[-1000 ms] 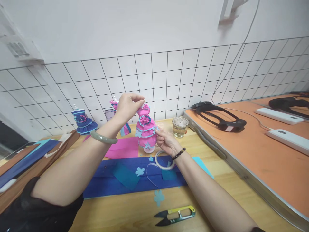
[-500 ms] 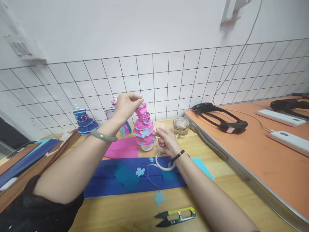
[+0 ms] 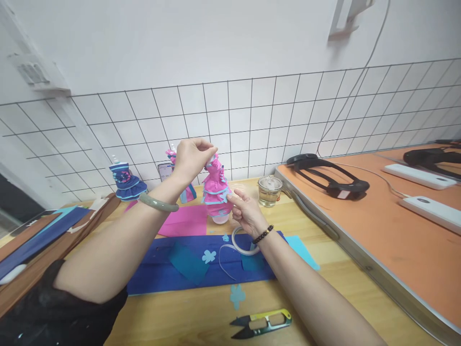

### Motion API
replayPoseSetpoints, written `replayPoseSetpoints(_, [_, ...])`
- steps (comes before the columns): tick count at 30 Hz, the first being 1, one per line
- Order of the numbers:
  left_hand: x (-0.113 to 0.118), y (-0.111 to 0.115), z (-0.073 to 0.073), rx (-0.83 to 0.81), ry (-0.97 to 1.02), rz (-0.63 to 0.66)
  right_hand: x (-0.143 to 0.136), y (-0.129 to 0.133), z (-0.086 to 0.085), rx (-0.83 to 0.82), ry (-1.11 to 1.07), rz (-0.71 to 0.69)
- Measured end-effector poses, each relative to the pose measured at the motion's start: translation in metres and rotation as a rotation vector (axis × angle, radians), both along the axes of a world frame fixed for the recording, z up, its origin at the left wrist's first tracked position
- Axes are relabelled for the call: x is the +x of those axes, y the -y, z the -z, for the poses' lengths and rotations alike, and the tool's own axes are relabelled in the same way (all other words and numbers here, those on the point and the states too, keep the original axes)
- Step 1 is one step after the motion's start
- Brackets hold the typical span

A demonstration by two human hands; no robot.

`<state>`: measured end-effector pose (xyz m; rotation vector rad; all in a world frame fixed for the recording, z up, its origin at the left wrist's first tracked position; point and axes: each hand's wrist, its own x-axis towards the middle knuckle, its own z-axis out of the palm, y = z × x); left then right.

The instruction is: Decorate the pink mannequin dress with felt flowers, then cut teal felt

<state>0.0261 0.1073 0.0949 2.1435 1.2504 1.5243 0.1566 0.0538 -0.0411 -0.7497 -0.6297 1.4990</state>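
A small dress form in a pink ruffled dress [image 3: 216, 185] with light-blue trim stands on a white base [image 3: 220, 219]. My left hand [image 3: 196, 156] is closed in a pinch at the top of the form, covering its neck. At the right side of the skirt, my right hand [image 3: 248, 211] has its fingers bent, with the fingertips on the skirt's edge by a light-blue flower patch. In front lie a roll of narrow white tape [image 3: 236, 244], light-blue flower cutouts [image 3: 209, 256] and teal fabric pieces [image 3: 189, 264] on a dark-blue cloth [image 3: 154, 269].
Yellow-handled thread snips [image 3: 261, 324] lie near the front. A lidded glass cup [image 3: 270, 191] stands at back right, beside an orange-topped table [image 3: 389, 230] with a black headset [image 3: 333, 185]. A blue dress form [image 3: 126, 181] and folded fabrics [image 3: 54, 240] are left.
The pink dress form has turned, so the rosette on its front now shows only at the right edge. My right fingers have shifted slightly along the skirt; my left hand keeps its pinch.
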Motion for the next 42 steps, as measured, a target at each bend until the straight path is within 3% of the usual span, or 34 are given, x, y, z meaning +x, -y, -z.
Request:
replayPoseSetpoints(26, [-0.001, 0.000, -0.001, -0.011, 0.019, 0.018, -0.002, 0.003, -0.002, 0.094, 0.056, 0.088])
replayPoseSetpoints(31, [-0.009, -0.001, -0.005, -0.017, 0.051, -0.024, -0.001, 0.003, -0.006, 0.113, 0.088, 0.174])
replayPoseSetpoints(36, [-0.022, -0.007, -0.010, 0.008, 0.102, -0.135, 0.004, -0.005, 0.004, 0.052, 0.025, 0.291])
replayPoseSetpoints(39, [-0.031, -0.009, -0.013, -0.003, 0.135, -0.187, 0.006, -0.009, 0.013, -0.038, -0.039, 0.200])
replayPoseSetpoints(42, [-0.038, -0.011, -0.015, -0.001, 0.158, -0.237, 0.003, -0.008, 0.018, -0.089, -0.104, 0.000])
